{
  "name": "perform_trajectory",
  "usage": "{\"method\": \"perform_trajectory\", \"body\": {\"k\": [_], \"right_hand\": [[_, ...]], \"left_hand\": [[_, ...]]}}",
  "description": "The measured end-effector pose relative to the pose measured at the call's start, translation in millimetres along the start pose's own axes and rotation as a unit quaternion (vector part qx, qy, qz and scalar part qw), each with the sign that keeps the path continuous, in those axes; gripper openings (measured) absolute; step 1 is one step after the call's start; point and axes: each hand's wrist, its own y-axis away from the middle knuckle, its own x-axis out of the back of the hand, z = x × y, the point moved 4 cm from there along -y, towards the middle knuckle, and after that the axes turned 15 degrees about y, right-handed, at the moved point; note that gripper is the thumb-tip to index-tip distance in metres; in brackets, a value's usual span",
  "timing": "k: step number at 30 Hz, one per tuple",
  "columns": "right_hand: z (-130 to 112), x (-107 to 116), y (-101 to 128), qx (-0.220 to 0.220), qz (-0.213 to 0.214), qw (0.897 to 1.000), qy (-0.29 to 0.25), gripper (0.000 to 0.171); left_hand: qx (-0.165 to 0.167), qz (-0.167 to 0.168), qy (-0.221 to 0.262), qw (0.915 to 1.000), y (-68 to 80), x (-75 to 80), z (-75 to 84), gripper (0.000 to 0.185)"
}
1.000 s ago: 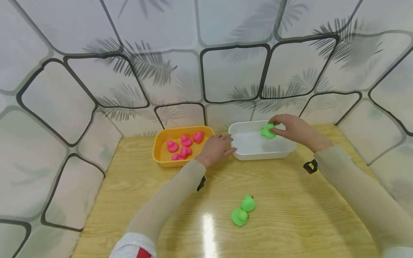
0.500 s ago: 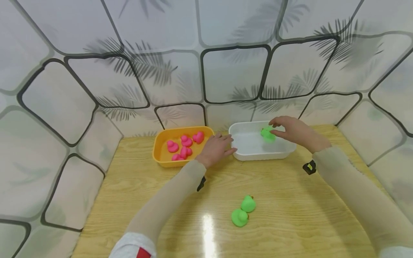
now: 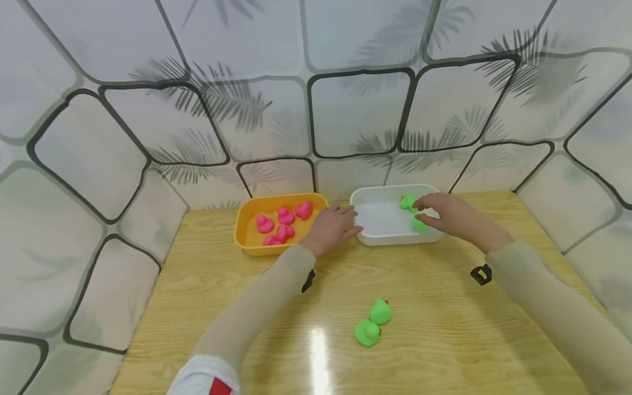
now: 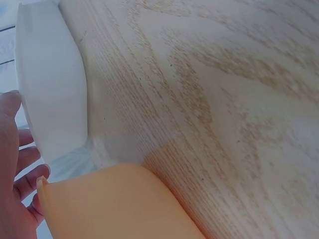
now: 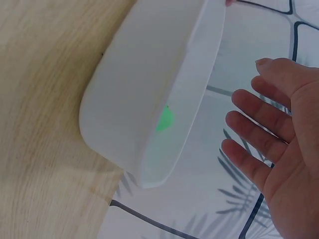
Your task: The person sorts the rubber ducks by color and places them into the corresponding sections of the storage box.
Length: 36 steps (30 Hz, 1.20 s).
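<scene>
My right hand (image 3: pixel 444 215) hovers over the right end of the white tray (image 3: pixel 375 237), fingers spread and holding nothing, as the right wrist view confirms for the hand (image 5: pixel 279 149). A green duck (image 3: pixel 407 202) lies inside the tray, partly hidden by those fingers. It shows as a green patch (image 5: pixel 164 118) through the tray wall (image 5: pixel 144 84). My left hand (image 3: pixel 331 226) rests flat on the wooden table (image 3: pixel 444 329) between the two trays, fingertips against the white tray's left corner. Two more green ducks (image 3: pixel 379 311) (image 3: pixel 366 332) sit together on the table.
An orange tray (image 3: pixel 242 230) left of the white one holds several pink ducks (image 3: pixel 285 215). Patterned panel walls close in the table at the back and both sides. The left wrist view shows the orange tray (image 4: pixel 114 204) and white tray (image 4: pixel 50 99) close together.
My right hand let go of the green duck, which now lies in the white tray, and drew back a little toward me. The left hand stayed put.
</scene>
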Motion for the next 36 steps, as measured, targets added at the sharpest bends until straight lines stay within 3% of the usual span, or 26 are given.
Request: {"method": "perform_trajectory", "body": {"k": [10, 27, 36], "right_hand": [[-29.4, -11.0, 19.0, 0.028, 0.017, 0.999, -0.012, 0.022], [-83.3, -38.6, 43.8, 0.128, 0.033, 0.990, -0.052, 0.022], [-105.3, -60.7, 55.7, 0.141, -0.044, 0.986, -0.077, 0.025]], "left_hand": [[-0.005, 0.001, 0.008, 1.0000, -0.3, 0.2, -0.4, 0.053], [-0.003, 0.002, 0.007, 1.0000, 0.1, -0.9, -0.8, 0.054], [0.003, -0.002, 0.004, 1.0000, -0.3, -0.1, 0.3, 0.054]]}}
